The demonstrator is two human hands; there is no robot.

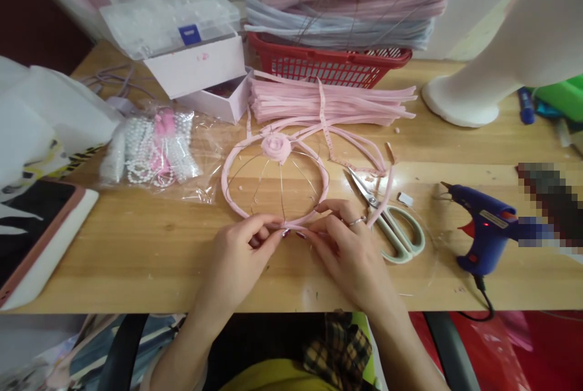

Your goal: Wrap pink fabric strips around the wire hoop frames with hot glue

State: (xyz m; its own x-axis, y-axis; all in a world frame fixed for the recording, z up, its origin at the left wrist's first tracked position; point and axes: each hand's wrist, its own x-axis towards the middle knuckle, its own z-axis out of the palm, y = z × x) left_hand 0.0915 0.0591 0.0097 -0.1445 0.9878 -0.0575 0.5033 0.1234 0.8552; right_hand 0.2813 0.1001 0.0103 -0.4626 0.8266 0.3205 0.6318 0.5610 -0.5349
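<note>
A ring wrapped in pink chenille stem [225, 177] lies on the table, thin wires running across it. A coiled pink rose [276, 147] sits at its far edge. My left hand [241, 251] pinches the ring's near edge between thumb and fingers. Beside it, my right hand [348, 245] is closed on a pink chenille stem [386, 193], which runs along the near edge and trails out behind the fingers to the right. The fingertips of both hands nearly meet, partly hiding the stem. Scissors [395, 230] with pale green handles lie just right of my right hand.
A blue glue gun [487, 227] stands at the right. Behind the ring are bundled pink stems [332, 102], a measuring tape [324, 113] and a red basket [330, 66]. Bagged pearl beads [155, 148] and a tablet-like device [40, 239] lie left; a white stand [460, 99] is back right.
</note>
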